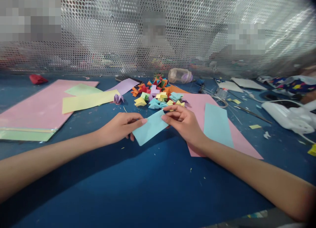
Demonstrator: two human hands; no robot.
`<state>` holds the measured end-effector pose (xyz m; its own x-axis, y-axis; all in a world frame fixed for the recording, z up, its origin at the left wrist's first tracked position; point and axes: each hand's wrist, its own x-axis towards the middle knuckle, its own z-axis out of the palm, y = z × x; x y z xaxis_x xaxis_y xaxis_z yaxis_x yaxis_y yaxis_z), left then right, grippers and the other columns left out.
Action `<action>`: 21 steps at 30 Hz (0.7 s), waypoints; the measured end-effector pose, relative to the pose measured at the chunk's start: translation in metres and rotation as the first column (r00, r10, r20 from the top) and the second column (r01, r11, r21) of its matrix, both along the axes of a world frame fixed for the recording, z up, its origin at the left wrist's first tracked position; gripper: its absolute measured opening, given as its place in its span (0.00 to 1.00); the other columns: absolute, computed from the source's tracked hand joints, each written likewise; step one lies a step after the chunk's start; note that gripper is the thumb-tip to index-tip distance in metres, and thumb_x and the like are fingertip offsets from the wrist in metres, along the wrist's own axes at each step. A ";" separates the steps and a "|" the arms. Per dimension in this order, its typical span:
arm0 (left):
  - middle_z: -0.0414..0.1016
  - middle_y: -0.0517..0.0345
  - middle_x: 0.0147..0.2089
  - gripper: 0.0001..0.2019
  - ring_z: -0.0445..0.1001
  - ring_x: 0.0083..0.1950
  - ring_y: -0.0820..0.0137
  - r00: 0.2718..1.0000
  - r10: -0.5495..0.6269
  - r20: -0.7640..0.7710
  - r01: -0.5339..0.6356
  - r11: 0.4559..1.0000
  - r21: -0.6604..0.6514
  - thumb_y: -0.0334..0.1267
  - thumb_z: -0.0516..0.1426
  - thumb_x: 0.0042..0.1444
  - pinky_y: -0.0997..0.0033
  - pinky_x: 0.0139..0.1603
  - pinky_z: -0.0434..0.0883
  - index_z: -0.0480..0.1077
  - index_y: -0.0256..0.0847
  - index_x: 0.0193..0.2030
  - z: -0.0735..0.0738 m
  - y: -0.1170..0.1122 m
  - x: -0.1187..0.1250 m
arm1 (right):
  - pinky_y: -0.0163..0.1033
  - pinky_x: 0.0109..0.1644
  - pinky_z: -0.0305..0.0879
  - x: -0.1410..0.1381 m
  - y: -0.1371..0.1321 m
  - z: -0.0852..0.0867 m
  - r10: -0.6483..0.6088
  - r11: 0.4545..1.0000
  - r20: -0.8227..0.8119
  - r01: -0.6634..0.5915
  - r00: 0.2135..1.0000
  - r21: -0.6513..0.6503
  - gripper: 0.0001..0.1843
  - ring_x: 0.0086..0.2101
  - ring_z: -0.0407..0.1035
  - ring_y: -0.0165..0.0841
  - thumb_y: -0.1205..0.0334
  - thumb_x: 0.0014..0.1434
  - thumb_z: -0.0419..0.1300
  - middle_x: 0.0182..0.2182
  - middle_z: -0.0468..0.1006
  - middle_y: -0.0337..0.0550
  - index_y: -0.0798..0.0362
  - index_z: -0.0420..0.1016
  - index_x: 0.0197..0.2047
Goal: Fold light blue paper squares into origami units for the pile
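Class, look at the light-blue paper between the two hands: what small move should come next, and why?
Probably a fold across the light-blue paper: the left hand and right hand grip it near opposite ends, its upper face looks flat, and folded light-blue pieces sit just beyond it.

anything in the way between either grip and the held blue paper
Nothing visible: the left grip and right grip both touch the held blue paper directly, at opposite ends. The folded paper pile lies beyond it, not between.
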<state>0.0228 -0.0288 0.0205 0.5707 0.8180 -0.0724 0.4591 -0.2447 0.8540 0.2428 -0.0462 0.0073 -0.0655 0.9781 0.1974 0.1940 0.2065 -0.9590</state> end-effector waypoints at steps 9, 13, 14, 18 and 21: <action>0.58 0.69 0.09 0.17 0.59 0.11 0.78 0.998 0.047 -0.052 -0.046 0.999 0.028 0.54 0.53 0.58 0.83 0.14 0.58 0.72 0.41 0.35 0.001 0.003 -0.003 | 0.38 0.29 0.72 0.000 0.001 -0.001 -0.003 1.000 -0.024 0.002 1.000 -0.031 0.18 0.28 0.71 0.30 0.54 0.47 0.68 0.27 0.76 0.38 0.51 0.71 0.40; 0.57 0.70 0.09 0.16 0.58 0.11 0.78 0.995 0.094 0.014 -0.093 0.994 -0.060 0.53 0.54 0.58 0.83 0.13 0.58 0.71 0.41 0.36 0.003 0.000 0.000 | 0.39 0.33 0.73 0.000 0.001 0.000 -0.003 0.999 -0.089 -0.001 0.996 -0.047 0.23 0.30 0.72 0.31 0.54 0.47 0.69 0.29 0.77 0.39 0.51 0.69 0.45; 0.58 0.70 0.09 0.15 0.59 0.11 0.78 0.993 0.115 0.038 -0.111 0.991 -0.081 0.52 0.54 0.58 0.83 0.13 0.59 0.70 0.41 0.36 0.003 -0.001 0.002 | 0.39 0.34 0.73 -0.001 0.000 -0.001 0.008 0.998 -0.115 -0.016 0.993 -0.063 0.25 0.31 0.72 0.32 0.54 0.47 0.69 0.30 0.77 0.39 0.50 0.68 0.47; 0.68 0.65 0.15 0.15 0.69 0.15 0.75 0.980 0.102 0.169 -0.063 0.974 -0.220 0.51 0.53 0.59 0.81 0.17 0.67 0.66 0.40 0.36 0.002 -0.006 0.006 | 0.40 0.38 0.74 -0.007 -0.006 -0.002 0.144 0.968 -0.155 -0.171 0.977 -0.181 0.25 0.32 0.73 0.32 0.55 0.45 0.70 0.33 0.79 0.41 0.52 0.70 0.46; 0.75 0.61 0.26 0.15 0.76 0.24 0.72 0.969 0.009 0.249 0.073 0.946 -0.317 0.51 0.51 0.61 0.77 0.24 0.72 0.64 0.40 0.38 0.001 -0.010 0.008 | 0.39 0.35 0.73 -0.009 -0.011 -0.001 0.201 0.957 -0.150 -0.227 0.968 -0.182 0.18 0.31 0.73 0.32 0.55 0.46 0.69 0.32 0.80 0.42 0.53 0.75 0.39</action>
<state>0.0308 -0.0384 0.0215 0.6295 0.7549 -0.1838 0.2238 0.0504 0.9733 0.2342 -0.0570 0.0062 -0.2646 0.9641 0.0236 0.0382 0.0349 -0.9987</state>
